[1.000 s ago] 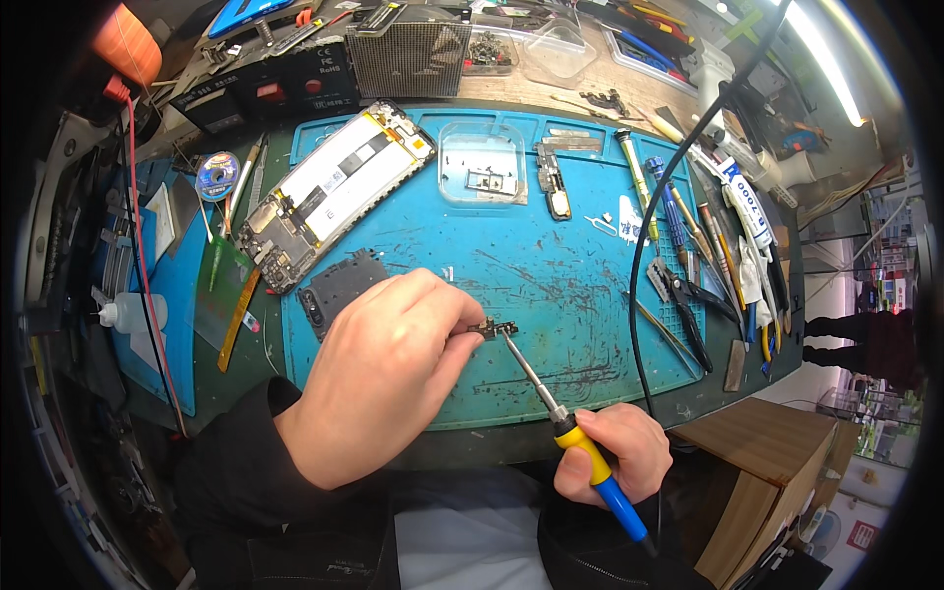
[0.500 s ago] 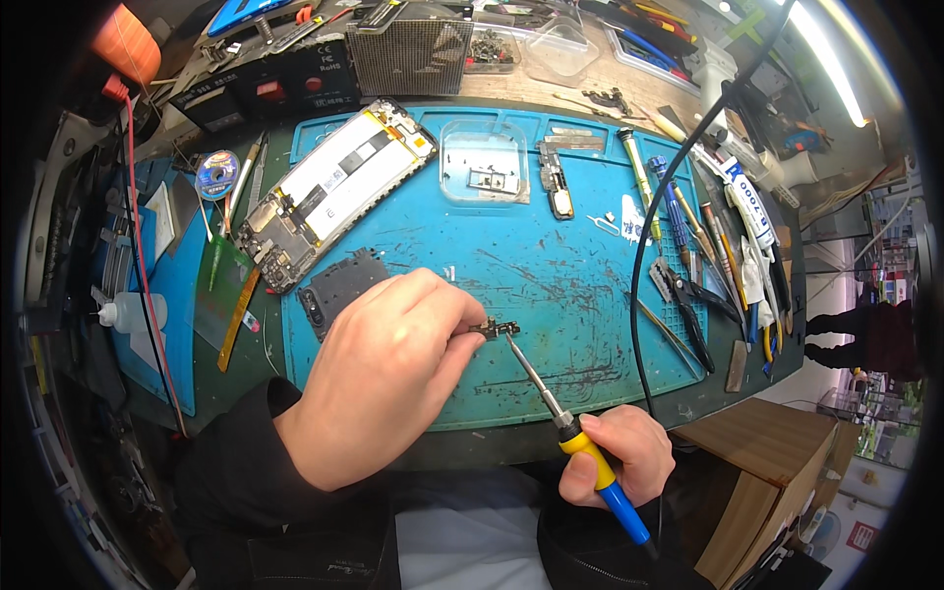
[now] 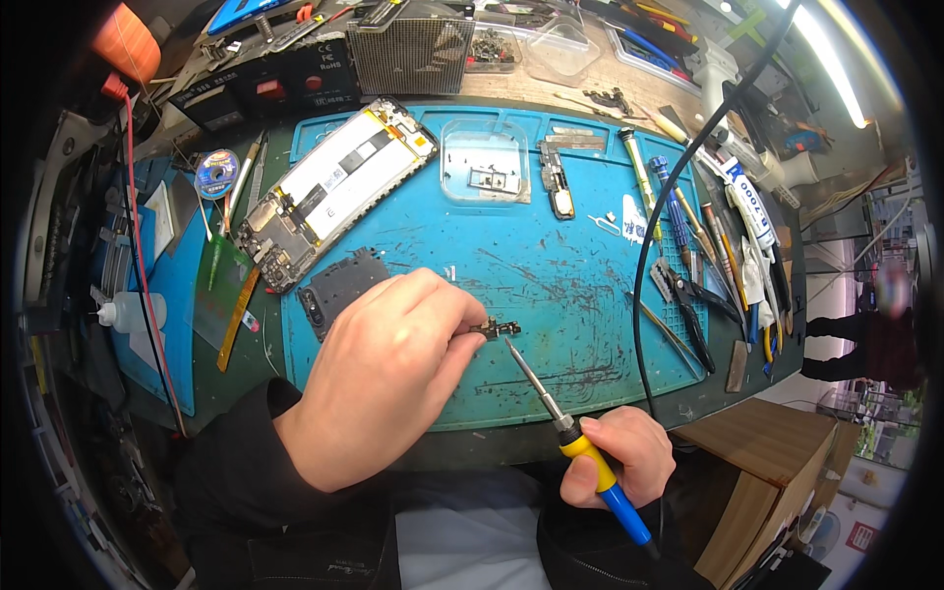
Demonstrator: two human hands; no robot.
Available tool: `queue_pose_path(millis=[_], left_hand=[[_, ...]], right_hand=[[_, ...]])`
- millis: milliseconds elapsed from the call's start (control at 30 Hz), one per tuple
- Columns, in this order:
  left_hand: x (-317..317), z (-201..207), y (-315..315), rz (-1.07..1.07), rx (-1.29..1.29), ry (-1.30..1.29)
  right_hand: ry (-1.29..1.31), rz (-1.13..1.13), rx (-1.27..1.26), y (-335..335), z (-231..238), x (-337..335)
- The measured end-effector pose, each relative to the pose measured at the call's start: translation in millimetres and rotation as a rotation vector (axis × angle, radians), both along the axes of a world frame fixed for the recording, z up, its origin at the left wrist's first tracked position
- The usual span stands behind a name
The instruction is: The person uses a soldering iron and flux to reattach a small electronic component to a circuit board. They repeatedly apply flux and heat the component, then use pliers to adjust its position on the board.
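My hands are both busy: my left hand (image 3: 379, 379) is in a tight pinch, thumb against finger, and my right hand (image 3: 624, 457) is curled up with the thumb on top. My left hand looks just like it did a second ago. My right hand has moved only a tiny bit.

The dark green tabletop (image 3: 467, 451) is the biggest thing here. On it is the big blue mat (image 3: 560, 295), all scratched. An opened phone (image 3: 334, 187) lies on a slant at the far left, with its white battery showing, and it has not moved. Next comes the yellow and blue soldering iron (image 3: 580, 445). My right hand grips it, and it points up and left. A flat dark cover (image 3: 337, 285) lies near the phone, partly hidden by my left hand. A clear tub (image 3: 443, 175) with little bits in it sits near the far edge of the mat.

Then there is the small board (image 3: 503, 328). My left hand pinches its left end, over the middle of the mat, and it stays in the same spot. Last is the thin tip (image 3: 510, 345) of the iron. A moment ago it was right up at the small board; now it is a little lower, just beside it. I think that means the touch has stopped for now, but the gap is too tiny to be sure.
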State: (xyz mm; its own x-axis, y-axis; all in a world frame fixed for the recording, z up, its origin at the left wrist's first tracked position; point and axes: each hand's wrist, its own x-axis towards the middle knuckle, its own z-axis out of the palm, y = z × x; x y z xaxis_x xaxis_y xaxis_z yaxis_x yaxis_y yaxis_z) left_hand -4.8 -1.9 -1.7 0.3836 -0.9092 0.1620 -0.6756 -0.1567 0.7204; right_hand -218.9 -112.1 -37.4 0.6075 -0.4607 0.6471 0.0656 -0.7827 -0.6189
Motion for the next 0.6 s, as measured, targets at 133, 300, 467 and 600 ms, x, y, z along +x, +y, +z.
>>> queue_pose_path(millis=[133,300,467,600], left_hand=[[0,2,1,0.002,-0.012,-0.005],[-3,-1,-3,0.012,-0.073,-0.051],[1,-11,3,-0.040,-0.222,-0.132],[-6,-10,8,-0.079,-0.232,-0.170]], right_hand=[[-0.046,0.014,0.014,0,-2,-6],[-0.294,-0.061,0.530,-7,0,-20],[-0.451,-0.036,0.440,-81,89,-31],[-0.473,-0.034,0.393,-148,193,3]])
